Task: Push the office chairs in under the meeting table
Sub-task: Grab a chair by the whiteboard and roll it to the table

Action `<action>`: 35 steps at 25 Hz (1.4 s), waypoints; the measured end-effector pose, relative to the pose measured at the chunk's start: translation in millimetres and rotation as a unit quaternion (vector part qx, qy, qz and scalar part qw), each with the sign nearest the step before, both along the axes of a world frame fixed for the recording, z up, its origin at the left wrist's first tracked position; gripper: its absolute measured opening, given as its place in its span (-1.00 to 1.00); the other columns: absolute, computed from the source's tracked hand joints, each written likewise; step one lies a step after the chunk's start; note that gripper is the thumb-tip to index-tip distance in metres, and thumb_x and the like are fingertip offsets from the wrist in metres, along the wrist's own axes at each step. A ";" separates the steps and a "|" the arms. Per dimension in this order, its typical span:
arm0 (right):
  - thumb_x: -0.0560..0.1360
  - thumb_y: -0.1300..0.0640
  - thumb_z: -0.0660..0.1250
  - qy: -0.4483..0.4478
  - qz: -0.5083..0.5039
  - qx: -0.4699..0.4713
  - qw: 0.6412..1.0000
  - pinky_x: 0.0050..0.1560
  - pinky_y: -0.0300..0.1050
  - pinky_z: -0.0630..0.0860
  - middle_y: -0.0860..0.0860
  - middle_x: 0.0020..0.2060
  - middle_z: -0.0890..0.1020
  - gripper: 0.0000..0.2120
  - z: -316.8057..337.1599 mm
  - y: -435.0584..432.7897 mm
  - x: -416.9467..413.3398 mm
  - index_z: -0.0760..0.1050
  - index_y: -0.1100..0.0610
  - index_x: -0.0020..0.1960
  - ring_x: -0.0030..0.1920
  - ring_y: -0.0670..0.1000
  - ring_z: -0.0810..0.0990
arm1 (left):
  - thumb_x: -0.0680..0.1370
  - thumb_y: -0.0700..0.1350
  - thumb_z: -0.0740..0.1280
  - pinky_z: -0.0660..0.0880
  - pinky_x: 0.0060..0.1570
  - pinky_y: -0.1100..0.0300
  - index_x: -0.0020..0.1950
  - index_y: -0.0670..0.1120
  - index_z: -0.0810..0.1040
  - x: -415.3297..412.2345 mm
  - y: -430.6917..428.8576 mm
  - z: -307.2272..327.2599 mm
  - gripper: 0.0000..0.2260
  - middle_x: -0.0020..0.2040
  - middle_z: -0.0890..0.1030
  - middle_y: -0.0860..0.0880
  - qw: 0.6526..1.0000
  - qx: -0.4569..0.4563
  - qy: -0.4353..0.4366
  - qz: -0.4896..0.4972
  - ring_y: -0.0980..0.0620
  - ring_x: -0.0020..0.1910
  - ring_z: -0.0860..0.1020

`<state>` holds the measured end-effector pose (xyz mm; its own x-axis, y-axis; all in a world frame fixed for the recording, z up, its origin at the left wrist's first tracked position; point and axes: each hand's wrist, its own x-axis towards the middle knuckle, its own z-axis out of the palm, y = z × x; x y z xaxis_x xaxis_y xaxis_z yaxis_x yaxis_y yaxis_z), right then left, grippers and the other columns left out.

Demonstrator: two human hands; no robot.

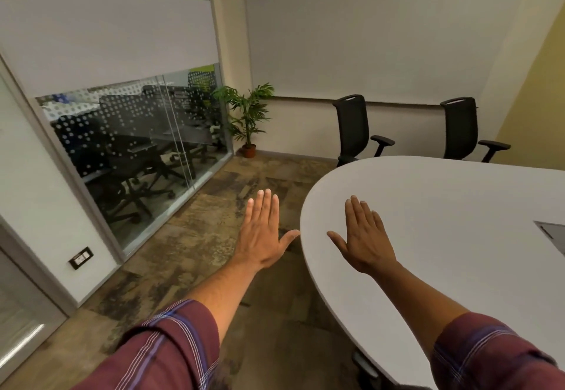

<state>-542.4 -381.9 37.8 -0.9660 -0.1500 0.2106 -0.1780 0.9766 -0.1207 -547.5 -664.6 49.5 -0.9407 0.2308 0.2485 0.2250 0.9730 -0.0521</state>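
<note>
Since both the left hand (263, 233) and right hand (363, 237) hang flat, fingers spread and empty, walk round the meeting table (443, 221) to the near chair (354, 130) and far chair (463, 128), standing back by the wall, and push each squarely by its backrest

You wear a maroon checked shirt with thin white and blue lines, its sleeves rolled up above bare forearms, and no rings or watch show.
</note>
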 end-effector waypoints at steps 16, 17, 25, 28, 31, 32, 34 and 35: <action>0.63 -0.54 -0.26 0.014 -0.015 -0.027 0.999 0.69 0.15 -0.30 0.02 0.72 -0.34 -0.10 -50.9 -143.0 -232.8 -0.32 0.01 0.74 0.69 0.10 -0.38 | 0.65 0.51 -0.22 -0.24 0.72 -0.19 0.73 -0.20 -0.30 -227.8 -139.2 -43.4 -0.06 0.73 -0.31 -0.24 1.000 -0.002 -0.017 -0.017 -0.19 0.72 -0.34; 0.63 -0.54 -0.25 0.011 -0.017 -0.033 0.999 0.69 0.16 -0.29 0.02 0.72 -0.34 -0.10 -56.8 -145.0 -255.5 -0.31 0.01 0.75 0.69 0.09 -0.38 | 0.65 0.51 -0.23 -0.24 0.72 -0.18 0.73 -0.20 -0.31 -252.7 -142.9 -47.8 -0.06 0.73 -0.31 -0.24 1.000 -0.002 -0.020 -0.019 -0.19 0.72 -0.34; 0.65 -0.52 -0.24 -0.022 -0.049 -0.034 0.998 0.70 0.18 -0.24 0.03 0.72 -0.32 -0.11 -81.0 -144.9 -447.2 -0.27 0.03 0.75 0.70 0.10 -0.36 | 0.60 0.53 -0.36 -0.23 0.72 -0.20 0.72 -0.22 -0.32 -453.4 -157.4 -62.6 -0.02 0.72 -0.33 -0.27 0.997 -0.035 -0.052 -0.040 -0.21 0.72 -0.35; 0.66 -0.51 -0.24 -0.030 -0.050 -0.031 0.998 0.67 0.12 -0.31 0.05 0.73 -0.30 -0.11 -76.3 -150.1 -504.7 -0.27 0.05 0.75 0.70 0.10 -0.37 | 0.59 0.53 -0.39 -0.21 0.72 -0.21 0.71 -0.22 -0.33 -514.7 -159.2 -60.2 -0.02 0.72 -0.33 -0.27 0.996 -0.034 -0.062 -0.049 -0.20 0.72 -0.35; 0.67 -0.49 -0.22 -0.021 -0.053 -0.027 0.998 0.64 0.07 -0.36 0.05 0.73 -0.30 -0.13 -76.3 -150.2 -566.9 -0.28 0.05 0.75 0.69 0.08 -0.38 | 0.56 0.53 -0.42 -0.21 0.72 -0.20 0.71 -0.21 -0.33 -584.1 -159.6 -63.7 -0.01 0.72 -0.33 -0.26 0.996 -0.021 -0.058 -0.063 -0.19 0.72 -0.35; 0.68 -0.49 -0.22 -0.026 -0.057 -0.027 0.998 0.65 0.08 -0.35 0.04 0.73 -0.30 -0.13 -77.2 -149.9 -587.2 -0.28 0.05 0.75 0.69 0.08 -0.38 | 0.56 0.54 -0.43 -0.21 0.72 -0.20 0.71 -0.21 -0.32 -608.8 -160.5 -64.9 -0.01 0.72 -0.33 -0.26 0.996 -0.014 -0.063 -0.068 -0.19 0.72 -0.35; 0.67 -0.50 -0.22 -0.021 -0.072 -0.029 0.997 0.69 0.13 -0.26 0.03 0.72 -0.32 -0.13 -84.3 -148.3 -631.2 -0.30 0.04 0.75 0.69 0.08 -0.38 | 0.56 0.53 -0.43 -0.21 0.72 -0.21 0.72 -0.21 -0.31 -663.0 -163.6 -70.7 -0.01 0.73 -0.31 -0.26 0.996 -0.020 -0.048 -0.076 -0.20 0.72 -0.34; 0.67 -0.50 -0.22 -0.019 -0.078 -0.032 0.996 0.71 0.16 -0.22 0.03 0.72 -0.32 -0.14 -87.3 -146.9 -655.5 -0.33 0.02 0.74 0.70 0.08 -0.37 | 0.57 0.53 -0.42 -0.20 0.72 -0.21 0.72 -0.21 -0.30 -692.8 -165.8 -73.6 -0.01 0.73 -0.29 -0.27 0.995 -0.020 -0.043 -0.083 -0.21 0.73 -0.32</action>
<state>-1197.9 -528.8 -49.5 -0.9841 0.0162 0.1769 -0.0177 0.9820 -0.1882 -1240.2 -830.4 -24.0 -0.9062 0.3928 0.1566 0.3874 0.9196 -0.0647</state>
